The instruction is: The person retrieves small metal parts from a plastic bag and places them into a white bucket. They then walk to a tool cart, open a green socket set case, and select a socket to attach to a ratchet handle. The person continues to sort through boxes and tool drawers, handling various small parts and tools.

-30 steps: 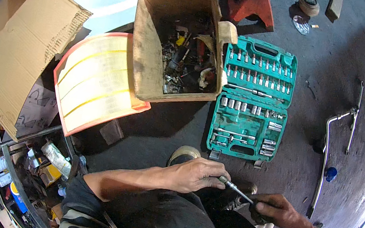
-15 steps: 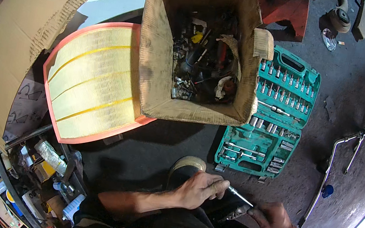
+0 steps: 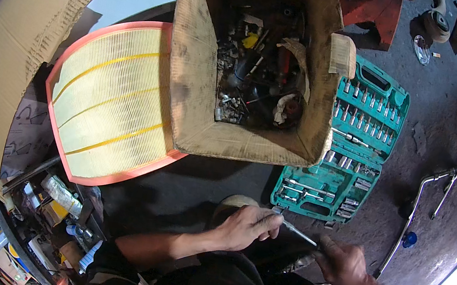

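Note:
A chrome ratchet wrench (image 3: 300,233) spans the gap between my hands, its bare shaft sloping down to the right. My left hand (image 3: 247,228) is closed round its left end, thumb and fingers pressed together. At the other end, my right hand (image 3: 343,263) grips it, covering that part. Just beyond them lies a green socket set case (image 3: 314,208), opened flat, with rows of sockets, bits and drive handles in its slots. A worn cardboard box (image 3: 245,148) full of dirty metal parts overlaps the case's left side.
A pink-rimmed air filter (image 3: 118,97) lies left of the box, beside a cardboard flap (image 3: 21,47). A metal-framed rack (image 3: 12,245) of cluttered items stands at lower left. A bent metal bar (image 3: 411,215) lies on the floor at right. Behind the case is a red metal stand (image 3: 376,16).
My left hand has turned and lifted slightly, and my right hand has risen a little, both still on the ratchet wrench. The view has shifted slightly, with the case appearing farther right.

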`<control>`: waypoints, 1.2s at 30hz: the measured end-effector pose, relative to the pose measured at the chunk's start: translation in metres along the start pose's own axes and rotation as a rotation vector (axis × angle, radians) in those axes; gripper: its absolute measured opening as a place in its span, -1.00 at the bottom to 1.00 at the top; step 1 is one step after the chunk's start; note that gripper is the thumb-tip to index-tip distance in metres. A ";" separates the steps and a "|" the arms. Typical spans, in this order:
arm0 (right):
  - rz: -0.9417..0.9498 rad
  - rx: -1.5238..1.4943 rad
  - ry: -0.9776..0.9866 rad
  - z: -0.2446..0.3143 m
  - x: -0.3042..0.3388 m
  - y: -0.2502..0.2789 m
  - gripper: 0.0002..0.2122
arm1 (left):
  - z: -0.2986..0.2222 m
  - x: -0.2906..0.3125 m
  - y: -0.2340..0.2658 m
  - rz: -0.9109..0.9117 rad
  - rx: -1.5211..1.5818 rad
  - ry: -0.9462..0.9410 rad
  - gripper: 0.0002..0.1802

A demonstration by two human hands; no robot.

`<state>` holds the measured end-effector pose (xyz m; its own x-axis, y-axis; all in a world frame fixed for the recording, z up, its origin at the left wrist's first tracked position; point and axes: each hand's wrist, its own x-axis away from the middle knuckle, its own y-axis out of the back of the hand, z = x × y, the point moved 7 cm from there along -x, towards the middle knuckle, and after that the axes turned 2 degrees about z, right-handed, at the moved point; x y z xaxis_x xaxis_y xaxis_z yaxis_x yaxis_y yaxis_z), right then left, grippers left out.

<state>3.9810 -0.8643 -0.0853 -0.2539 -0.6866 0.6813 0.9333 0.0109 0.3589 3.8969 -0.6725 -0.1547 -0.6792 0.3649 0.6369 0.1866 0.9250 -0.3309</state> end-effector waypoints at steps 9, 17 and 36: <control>-0.266 -0.379 0.067 0.003 0.002 0.017 -0.66 | -0.027 0.001 0.007 -0.104 -0.108 -0.349 -0.58; -0.379 -0.698 0.068 -0.024 0.017 0.019 -0.54 | -0.014 -0.004 -0.001 -0.055 0.140 -0.087 -0.52; -0.104 -0.544 0.021 -0.012 0.018 0.022 -0.55 | -0.024 -0.004 0.000 -0.113 -0.003 -0.221 -0.49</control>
<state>3.9996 -0.8853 -0.0726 -0.3516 -0.6786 0.6449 0.9017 -0.4306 0.0385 3.9165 -0.6715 -0.1405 -0.8349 0.2269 0.5015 0.1023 0.9592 -0.2635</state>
